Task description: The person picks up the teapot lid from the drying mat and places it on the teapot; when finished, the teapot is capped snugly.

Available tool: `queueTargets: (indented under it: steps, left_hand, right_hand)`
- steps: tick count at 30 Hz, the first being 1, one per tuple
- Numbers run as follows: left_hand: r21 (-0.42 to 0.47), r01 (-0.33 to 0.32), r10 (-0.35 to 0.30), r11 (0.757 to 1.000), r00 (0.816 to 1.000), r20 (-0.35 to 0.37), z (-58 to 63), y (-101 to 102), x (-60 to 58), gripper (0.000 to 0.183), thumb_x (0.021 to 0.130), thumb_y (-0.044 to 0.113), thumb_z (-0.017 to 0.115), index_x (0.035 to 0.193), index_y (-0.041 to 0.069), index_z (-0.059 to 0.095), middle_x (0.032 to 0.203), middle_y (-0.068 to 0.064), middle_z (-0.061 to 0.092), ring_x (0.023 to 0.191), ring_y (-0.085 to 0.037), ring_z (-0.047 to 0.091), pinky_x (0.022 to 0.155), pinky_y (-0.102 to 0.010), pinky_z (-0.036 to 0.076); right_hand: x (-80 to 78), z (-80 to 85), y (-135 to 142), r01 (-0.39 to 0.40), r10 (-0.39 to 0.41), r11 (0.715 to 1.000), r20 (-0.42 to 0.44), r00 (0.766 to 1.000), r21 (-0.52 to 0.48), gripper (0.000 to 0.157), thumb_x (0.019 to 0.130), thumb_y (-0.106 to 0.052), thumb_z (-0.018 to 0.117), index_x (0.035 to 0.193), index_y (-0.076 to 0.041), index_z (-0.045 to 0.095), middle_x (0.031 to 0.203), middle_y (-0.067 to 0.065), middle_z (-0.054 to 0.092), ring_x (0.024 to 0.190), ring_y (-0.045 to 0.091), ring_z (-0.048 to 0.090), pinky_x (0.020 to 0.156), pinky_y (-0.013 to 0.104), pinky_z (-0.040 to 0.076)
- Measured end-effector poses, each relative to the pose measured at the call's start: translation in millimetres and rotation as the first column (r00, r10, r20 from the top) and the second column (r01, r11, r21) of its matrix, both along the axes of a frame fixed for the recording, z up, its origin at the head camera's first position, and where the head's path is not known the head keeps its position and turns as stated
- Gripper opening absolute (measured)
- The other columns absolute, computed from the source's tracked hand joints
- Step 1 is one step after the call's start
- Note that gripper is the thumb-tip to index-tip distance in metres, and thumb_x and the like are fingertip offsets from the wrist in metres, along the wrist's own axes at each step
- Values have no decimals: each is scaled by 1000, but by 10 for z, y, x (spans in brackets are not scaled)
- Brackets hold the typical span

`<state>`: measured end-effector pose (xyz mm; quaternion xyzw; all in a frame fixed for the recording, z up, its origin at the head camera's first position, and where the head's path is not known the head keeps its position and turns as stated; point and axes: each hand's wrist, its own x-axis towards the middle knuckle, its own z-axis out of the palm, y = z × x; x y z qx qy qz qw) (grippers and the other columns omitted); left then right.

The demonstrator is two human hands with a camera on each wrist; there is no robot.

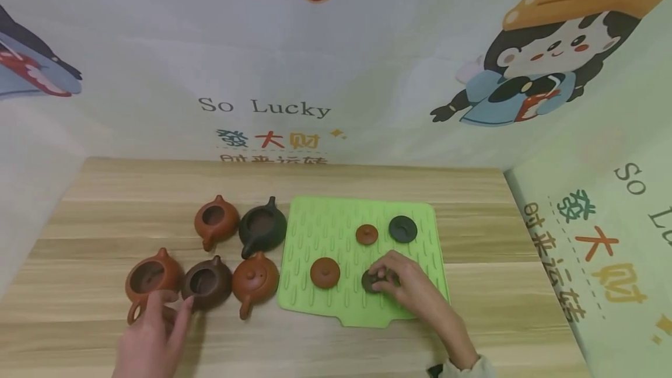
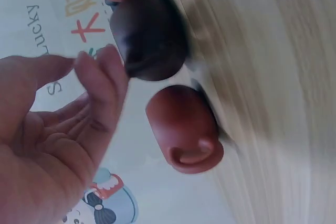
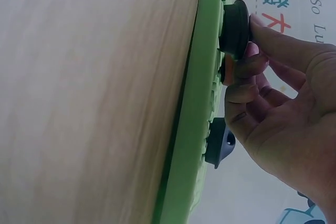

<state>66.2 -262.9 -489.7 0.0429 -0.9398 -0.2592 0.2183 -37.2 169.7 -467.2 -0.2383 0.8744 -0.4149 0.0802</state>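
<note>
My right hand (image 1: 401, 282) pinches a dark brown teapot lid (image 3: 234, 30) on the green ridged mat (image 1: 310, 302), thumb against its top. Beside it lie a red-brown lid (image 1: 325, 273), a small orange-brown lid (image 1: 367, 234) and a black lid (image 1: 402, 228). My left hand (image 1: 149, 334) is near the handles of a lidless red-brown teapot (image 1: 169, 270) and a lidless dark brown teapot (image 1: 215, 299). Its fingers are loosely bent with nothing seen between them; whether they touch the dark handle I cannot tell. An orange-brown teapot (image 1: 255, 279) wears its lid.
Behind the front row stand a small lidless orange-brown teapot (image 1: 228, 220) and a lidless black teapot (image 1: 275, 238), close to the mat's left edge. The wooden table (image 1: 131, 191) meets a printed cloth backdrop (image 1: 157, 63) at the back and right.
</note>
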Motion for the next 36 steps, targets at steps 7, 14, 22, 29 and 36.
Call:
queueTargets:
  steps: [7, 14, 22, 29, 36]
  left_hand:
    - [-53, 7, 8, 999, 957, 290, -373, -227, -9, 42, 104, 39, 78, 99, 4, 57, 62, 3, 53, 52, -10, 49, 48, -37, 38]
    - [-72, 42, -21, 997, 961, 277, -714, -303, -33, 42, 105, 40, 77, 88, 8, 56, 64, 2, 44, 55, -20, 41, 51, -38, 34]
    - [-104, 48, -23, 993, 973, 230, -727, -275, -58, 38, 103, 30, 81, 80, 12, 56, 61, 4, 45, 53, -16, 41, 50, -39, 37]
    - [-103, 52, -33, 993, 983, 182, -718, -260, -65, 36, 101, 28, 83, 82, 12, 56, 60, 5, 44, 51, -14, 38, 50, -37, 35]
    - [-95, 13, 10, 995, 970, 242, -673, -227, -38, 39, 104, 34, 79, 82, 11, 55, 59, 5, 41, 51, -15, 36, 51, -36, 32]
  right_hand:
    - [1, 3, 7, 9, -9, 1000, 27, 1000, 5, 19, 91, -2, 85, 108, -6, 77, 96, -1, 68, 84, 0, 56, 76, 23, 54]
    - [10, 24, -14, 21, -21, 1000, -8, 1000, -11, 16, 91, -3, 86, 104, -7, 78, 94, -3, 69, 83, 2, 59, 76, 24, 55]
    - [-75, 124, -149, 1, -4, 999, -73, 997, -38, 16, 88, -4, 88, 100, -8, 78, 94, -1, 72, 81, 2, 60, 73, 24, 55]
    - [-145, 258, -489, -63, 57, 996, -95, 994, -64, 17, 89, -6, 88, 102, -7, 77, 95, 1, 71, 82, 4, 61, 75, 24, 55]
    - [-140, 340, -887, -132, 116, 983, -129, 985, -126, 17, 90, -9, 88, 103, -7, 79, 96, 2, 72, 82, 2, 58, 76, 21, 54]
